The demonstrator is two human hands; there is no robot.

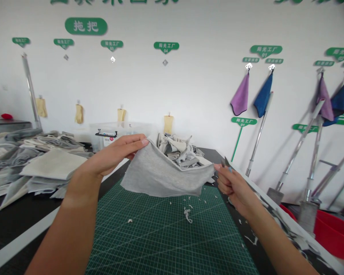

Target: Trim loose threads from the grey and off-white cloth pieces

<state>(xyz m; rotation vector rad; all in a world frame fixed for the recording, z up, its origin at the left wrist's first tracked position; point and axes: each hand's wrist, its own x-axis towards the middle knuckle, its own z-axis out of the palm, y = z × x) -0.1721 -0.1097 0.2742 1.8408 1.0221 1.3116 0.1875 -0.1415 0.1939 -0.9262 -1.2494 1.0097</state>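
Note:
A grey piece of cloth (163, 173) hangs stretched between my hands above a green cutting mat (160, 236). At its upper left corner, my left hand (123, 151) pinches the edge between thumb and fingers. My right hand (235, 187) grips the upper right corner, its fingers curled. Dark pointed blades, apparently of scissors (226, 162), stick up from that same hand; their handles are hidden in the palm. The cloth's top edge sags in the middle. White scraps (187, 215) lie on the mat below.
A heap of grey and white cloths (51, 164) covers the table at left. Another cloth pile (177, 147) sits behind the held piece, beside a clear plastic bin (96, 133). Cut strips (292, 233) lie along the right edge. Mop poles (259, 133) and a red bucket (334, 233) stand at right.

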